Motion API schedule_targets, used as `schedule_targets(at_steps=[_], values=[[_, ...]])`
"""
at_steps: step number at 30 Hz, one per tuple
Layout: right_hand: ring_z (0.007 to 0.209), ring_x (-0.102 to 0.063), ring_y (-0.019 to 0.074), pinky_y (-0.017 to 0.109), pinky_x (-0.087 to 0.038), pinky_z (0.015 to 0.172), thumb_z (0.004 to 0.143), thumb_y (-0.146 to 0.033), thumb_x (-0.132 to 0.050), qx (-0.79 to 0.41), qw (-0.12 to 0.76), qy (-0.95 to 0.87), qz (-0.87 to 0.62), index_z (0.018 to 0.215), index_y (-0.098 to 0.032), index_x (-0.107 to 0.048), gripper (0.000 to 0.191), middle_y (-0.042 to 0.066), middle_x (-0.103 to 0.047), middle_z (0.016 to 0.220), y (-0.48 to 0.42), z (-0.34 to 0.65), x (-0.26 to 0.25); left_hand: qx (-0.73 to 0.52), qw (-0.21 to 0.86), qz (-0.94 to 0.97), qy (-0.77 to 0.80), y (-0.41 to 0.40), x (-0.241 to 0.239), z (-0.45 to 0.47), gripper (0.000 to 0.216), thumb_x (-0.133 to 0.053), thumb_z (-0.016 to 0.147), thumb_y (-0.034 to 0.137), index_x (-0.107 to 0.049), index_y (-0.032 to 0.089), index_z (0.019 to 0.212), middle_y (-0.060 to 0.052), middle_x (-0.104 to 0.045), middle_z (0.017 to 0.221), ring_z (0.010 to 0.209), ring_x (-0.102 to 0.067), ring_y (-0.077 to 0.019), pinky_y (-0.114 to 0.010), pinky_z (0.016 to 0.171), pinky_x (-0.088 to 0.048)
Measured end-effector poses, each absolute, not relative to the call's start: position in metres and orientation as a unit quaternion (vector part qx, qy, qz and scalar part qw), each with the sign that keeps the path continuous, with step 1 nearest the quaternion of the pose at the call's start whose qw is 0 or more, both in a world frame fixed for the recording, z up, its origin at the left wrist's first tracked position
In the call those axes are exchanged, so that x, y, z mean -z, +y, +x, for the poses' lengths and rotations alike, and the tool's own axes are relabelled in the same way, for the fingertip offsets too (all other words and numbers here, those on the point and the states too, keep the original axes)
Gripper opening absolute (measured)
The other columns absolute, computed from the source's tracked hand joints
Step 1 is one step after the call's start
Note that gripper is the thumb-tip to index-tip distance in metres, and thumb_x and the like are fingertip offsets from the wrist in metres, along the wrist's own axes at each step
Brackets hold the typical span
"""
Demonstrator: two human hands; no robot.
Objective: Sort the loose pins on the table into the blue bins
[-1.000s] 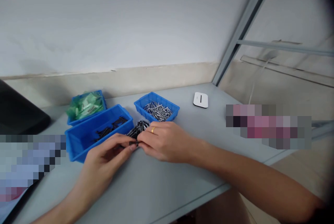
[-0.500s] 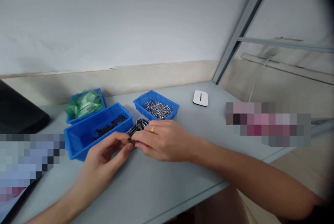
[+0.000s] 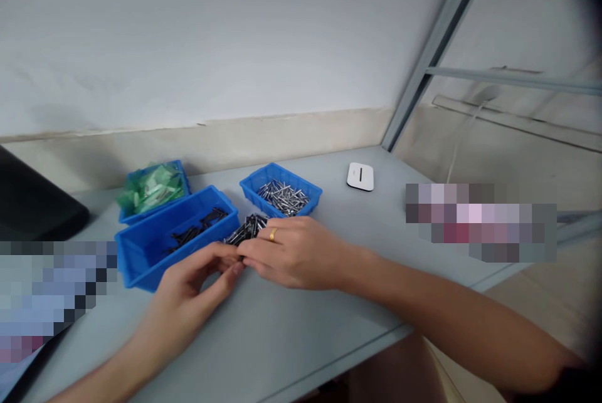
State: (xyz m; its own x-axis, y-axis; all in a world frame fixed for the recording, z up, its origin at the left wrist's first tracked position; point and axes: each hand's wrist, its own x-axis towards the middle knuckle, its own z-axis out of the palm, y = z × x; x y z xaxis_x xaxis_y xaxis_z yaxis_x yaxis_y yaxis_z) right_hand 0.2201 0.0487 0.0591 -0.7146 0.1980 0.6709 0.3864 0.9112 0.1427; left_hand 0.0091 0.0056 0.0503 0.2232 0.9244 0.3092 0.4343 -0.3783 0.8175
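My left hand (image 3: pixel 202 281) and my right hand (image 3: pixel 291 252) meet fingertip to fingertip over the grey table. Both are closed in a pinch, and whatever small thing sits between the fingertips is hidden. A gold ring shows on the right hand. Just behind the fingers lies a loose pile of dark and silvery screw-like pieces (image 3: pixel 247 229), partly covered by my right hand. To the left, a long blue bin (image 3: pixel 141 256) holds some dark screw-like pieces (image 3: pixel 195 230). Behind the pile, a smaller blue bin (image 3: pixel 251 188) holds many shiny metal pins (image 3: pixel 285 195).
At the back left, another blue bin (image 3: pixel 185 177) holds a green plastic bag (image 3: pixel 155 187). A white square device (image 3: pixel 360 177) lies at the back right, near a metal frame post (image 3: pixel 414 102). A black object (image 3: pixel 37 202) stands at the far left.
My left fingertips have shifted slightly right, closer against the right fingers. The dark bit that showed between the fingertips is now hidden. The bins look unchanged.
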Motion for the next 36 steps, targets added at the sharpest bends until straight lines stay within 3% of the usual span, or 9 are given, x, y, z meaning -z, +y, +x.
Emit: schedule_targets(at_steps=[8,14,20,30,36], values=[[0.073,-0.062,0.0113,0.027,-0.043,0.070,0.104,-0.024,-0.043,0.126,0.310,-0.928,-0.165,0.097,-0.016,-0.063,0.022,-0.002,-0.070,0.082,0.049,0.220,-0.058,-0.392,0.334,0.711,0.479,0.006,-0.039,0.001,0.013,-0.069,0.088,0.038,-0.075,0.028,0.093,0.002,-0.075,0.083,0.077,-0.070,-0.0172,-0.020,0.070,-0.057],[0.069,-0.062,0.0119,0.027,-0.044,0.069,0.103,-0.027,-0.045,0.134,0.343,-0.916,-0.161,0.093,-0.016,-0.063,0.023,-0.002,-0.070,0.078,0.049,0.220,-0.059,-0.377,0.421,0.671,0.479,0.008,-0.041,0.000,0.020,-0.068,0.089,0.044,-0.075,0.027,0.098,0.001,-0.073,0.077,0.072,-0.067,-0.0174,-0.022,0.062,-0.055],[0.065,-0.059,0.0113,0.025,-0.044,0.064,0.101,-0.028,-0.046,0.133,0.369,-0.906,-0.157,0.088,-0.017,-0.061,0.023,-0.003,-0.067,0.072,0.048,0.220,-0.061,-0.379,0.480,0.625,0.485,0.007,-0.045,0.002,0.018,-0.073,0.084,0.043,-0.075,0.026,0.089,0.000,-0.074,0.079,0.076,-0.068,-0.0183,-0.024,0.064,-0.055],[0.062,-0.056,0.0103,0.024,-0.043,0.061,0.100,-0.029,-0.048,0.130,0.382,-0.905,-0.136,0.083,-0.017,-0.062,0.025,-0.003,-0.064,0.069,0.045,0.219,-0.061,-0.389,0.472,0.642,0.462,0.007,-0.042,-0.004,0.011,-0.073,0.086,0.036,-0.074,0.025,0.086,0.002,-0.069,0.073,0.067,-0.062,-0.0125,-0.020,0.063,-0.051],[0.069,-0.059,0.0112,0.026,-0.048,0.067,0.101,-0.025,-0.047,0.139,0.361,-0.915,-0.114,0.095,-0.017,-0.064,0.020,0.000,-0.067,0.079,0.056,0.220,-0.075,-0.402,0.462,0.655,0.443,0.010,-0.042,-0.003,0.017,-0.065,0.091,0.036,-0.067,0.022,0.081,0.000,-0.068,0.075,0.067,-0.061,-0.0153,-0.025,0.064,-0.050]])
